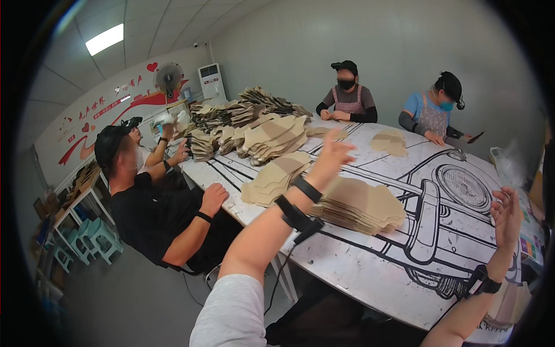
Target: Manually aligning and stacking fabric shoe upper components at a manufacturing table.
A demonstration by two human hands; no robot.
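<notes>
At the frame's right a clear plastic bag (510, 162) sits crumpled; I can't make out its contents. The tan stack of wavy-edged pieces (367, 207), with a browner panel on top, lies mid-frame on the counter (370, 269), its left end behind the left forearm (254, 234). The left hand (334, 155), above it, and right hand (506, 217), far right, are empty, loosely spread.
</notes>
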